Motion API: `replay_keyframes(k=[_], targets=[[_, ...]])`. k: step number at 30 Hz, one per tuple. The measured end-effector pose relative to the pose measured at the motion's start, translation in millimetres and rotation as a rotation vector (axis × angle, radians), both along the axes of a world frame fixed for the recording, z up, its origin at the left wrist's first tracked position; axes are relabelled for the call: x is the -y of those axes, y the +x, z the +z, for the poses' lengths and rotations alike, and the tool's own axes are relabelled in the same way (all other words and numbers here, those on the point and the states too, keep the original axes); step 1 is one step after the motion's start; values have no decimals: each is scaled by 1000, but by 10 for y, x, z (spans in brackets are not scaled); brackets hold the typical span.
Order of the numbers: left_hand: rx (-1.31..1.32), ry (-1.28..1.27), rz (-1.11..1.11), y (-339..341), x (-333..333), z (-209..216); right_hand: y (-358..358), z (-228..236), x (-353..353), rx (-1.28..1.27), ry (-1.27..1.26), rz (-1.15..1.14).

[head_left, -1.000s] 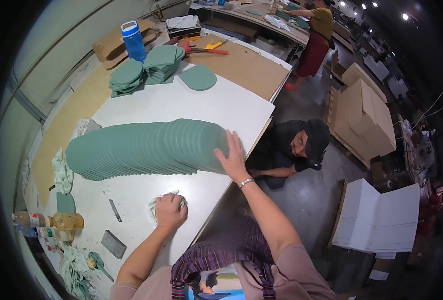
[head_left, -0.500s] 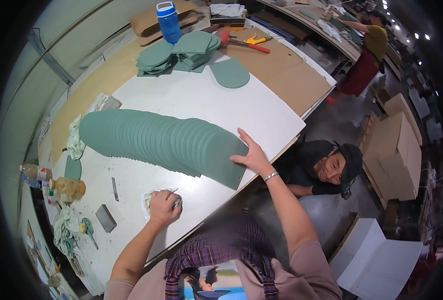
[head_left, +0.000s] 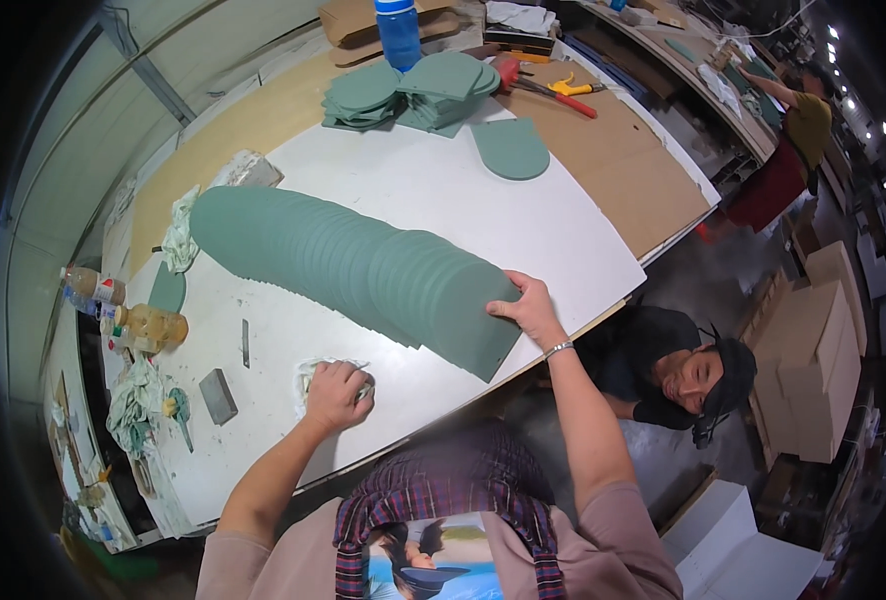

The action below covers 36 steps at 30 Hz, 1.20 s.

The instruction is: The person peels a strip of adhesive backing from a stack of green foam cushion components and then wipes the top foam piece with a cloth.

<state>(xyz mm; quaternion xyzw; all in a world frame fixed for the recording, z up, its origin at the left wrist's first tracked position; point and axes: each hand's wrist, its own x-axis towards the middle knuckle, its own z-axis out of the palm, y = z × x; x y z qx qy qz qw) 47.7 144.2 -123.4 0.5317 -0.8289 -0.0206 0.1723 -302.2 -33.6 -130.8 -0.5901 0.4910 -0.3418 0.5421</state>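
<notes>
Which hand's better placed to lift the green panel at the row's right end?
Right, probably: the right hand is at the edge of that green panel; the left hand is farther off, curled over a white cloth.

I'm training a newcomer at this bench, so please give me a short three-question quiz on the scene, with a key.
1. What is under the left hand?
a) grey block
b) white cloth
c) metal strip

2. True or false: the right hand is at the left end of the row of overlapping green pieces.

3. Fill in: the bottle beyond the small green stacks is coloured ____.

Key: 1. b. 2. False; it is at the right end. 3. Blue.
</notes>
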Motion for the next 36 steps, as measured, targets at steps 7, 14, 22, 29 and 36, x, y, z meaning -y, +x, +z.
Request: replay_keyframes(k=[7, 14, 22, 29, 36], targets=[[-11, 10, -17, 27, 11, -12, 1, 23, 45, 64, 88, -32], [-43, 4, -19, 44, -2, -8, 32, 158, 0, 92, 92, -4], [-60, -2, -2, 82, -2, -33, 275, 195, -84, -55, -303, -229], [-61, -37, -15, 95, -4, -48, 749, 89, -166, -361, -589, -395], [-212, -122, 170, -183, 494, 237, 725, 117, -169, -389, -623, -450]])
